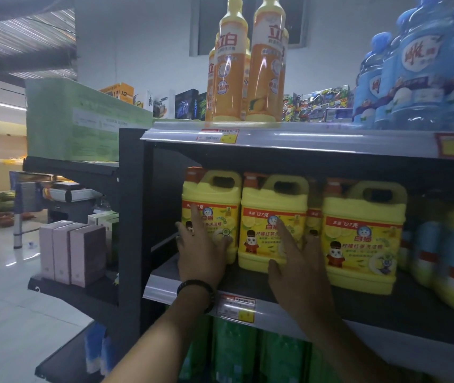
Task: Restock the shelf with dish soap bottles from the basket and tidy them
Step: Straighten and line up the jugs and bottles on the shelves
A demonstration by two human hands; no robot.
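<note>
Middle shelf (386,310), centre of the frame: the leftmost yellow jug (214,200) of dish soap is touched by the left hand (201,252), which is laid flat on its label with fingers straight and spread, so nothing is held in that grip. The second jug (270,203), right beside it, is pressed by the right hand (300,269) the same way, grip wide open, index finger stretched up over the label. A 3rd jug (364,217) is left untouched further right. Orange bottles (248,64) are stood on the top shelf (303,136), upper centre.
</note>
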